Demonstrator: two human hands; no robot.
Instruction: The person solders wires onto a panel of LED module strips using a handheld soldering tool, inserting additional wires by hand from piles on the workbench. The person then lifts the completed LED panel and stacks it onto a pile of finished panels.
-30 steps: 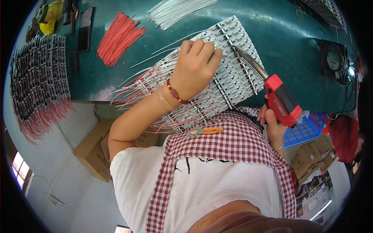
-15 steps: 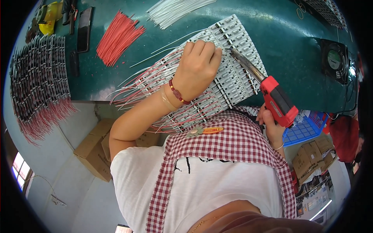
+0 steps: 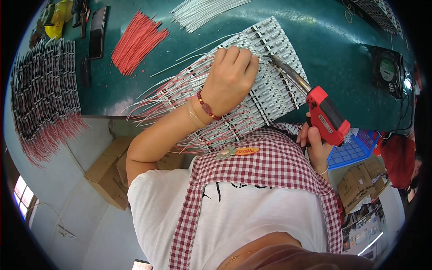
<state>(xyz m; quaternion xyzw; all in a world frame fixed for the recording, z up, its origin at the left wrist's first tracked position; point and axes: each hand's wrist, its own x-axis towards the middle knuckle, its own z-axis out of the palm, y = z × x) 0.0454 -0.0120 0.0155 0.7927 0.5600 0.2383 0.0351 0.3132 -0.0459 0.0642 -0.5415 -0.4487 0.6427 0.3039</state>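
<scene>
A white panel of small circuit boards (image 3: 283, 85) lies slanted across the green table's front edge. Red and white wires (image 3: 168, 92) fan out from its left part. My left hand (image 3: 231, 74) rests over the panel's upper middle, fingers closed and bent down to the board; its fingertips and whatever they pinch are hidden. Just right of those fingers is the dark tip of a red and black soldering gun (image 3: 327, 116), at or very close to the boards. My right hand (image 3: 318, 146) grips the gun's handle at the table edge, partly covered by its body.
Bundles of loose red wires (image 3: 138, 42) and white wires (image 3: 204, 12) lie behind the panel. At the left are a phone (image 3: 97, 32) and a stack of wired boards (image 3: 47, 90). A small black fan (image 3: 387, 71) stands right, above a blue basket (image 3: 348, 153). Cardboard boxes (image 3: 108, 173) sit below.
The soldering gun and my right hand have shifted slightly right and down, the tip drawing a little away from my left fingers. My left hand has barely moved.
</scene>
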